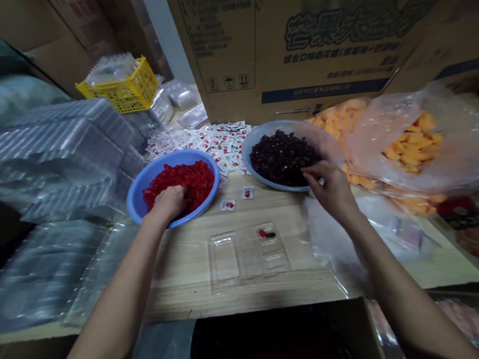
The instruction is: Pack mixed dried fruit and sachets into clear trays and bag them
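Observation:
My left hand reaches into a blue bowl of glossy red candies. Its fingertips are hidden among them. Over the near right rim of a pale blue bowl, my right hand has thumb and forefinger drawn together in a pinch beside dark brown candies. Whatever may be between those fingertips is too small to make out. On the table between my arms lies a clear plastic tray with compartments. One red piece and one dark piece sit in its top right compartment.
Small printed sachets are heaped behind the bowls; two lie nearer. Stacked clear trays fill the left, below a yellow basket. Orange pieces in plastic bags are at right. A large carton stands behind; an open box is below.

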Available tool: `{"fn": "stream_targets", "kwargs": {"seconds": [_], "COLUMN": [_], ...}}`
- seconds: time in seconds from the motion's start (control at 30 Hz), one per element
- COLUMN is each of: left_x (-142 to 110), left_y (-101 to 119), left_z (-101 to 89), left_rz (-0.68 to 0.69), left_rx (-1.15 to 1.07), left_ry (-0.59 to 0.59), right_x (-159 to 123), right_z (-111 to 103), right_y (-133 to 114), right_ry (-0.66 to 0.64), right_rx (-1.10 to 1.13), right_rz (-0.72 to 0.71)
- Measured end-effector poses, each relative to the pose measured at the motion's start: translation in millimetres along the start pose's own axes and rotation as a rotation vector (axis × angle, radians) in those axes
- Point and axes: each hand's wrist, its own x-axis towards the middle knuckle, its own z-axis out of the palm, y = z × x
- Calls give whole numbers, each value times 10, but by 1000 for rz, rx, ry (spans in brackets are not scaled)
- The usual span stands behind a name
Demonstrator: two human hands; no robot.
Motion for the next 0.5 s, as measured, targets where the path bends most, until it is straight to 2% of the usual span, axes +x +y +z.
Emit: {"fn": "stream_targets", "kwargs": {"seconds": [0.1, 0.17, 0.27, 0.37, 0.43, 0.5], "left_x": [-87, -146, -213, -325, -483, -724], "left_y": [16, 32, 66, 154, 284, 492], "left_z": [-35, -87, -157, -190, -190, -165], "left_rz": [-4, 4, 13, 8, 22, 67], "left_rx": [-21, -73, -189, -575, -862, -1046], "left_ry": [85, 171, 331, 481, 519, 485], "right_x": [396, 569, 696, 729, 732, 729], "right_z": [141, 294, 489, 560, 554, 536], "right_y": [168, 187, 148, 123, 129, 144], "right_ry": [-345, -467, -485, -508, -519, -532], "right_rx": [-217, -290, -319, -318, -308, -292], "right_rz": [138, 196, 215, 212, 210, 208]}}
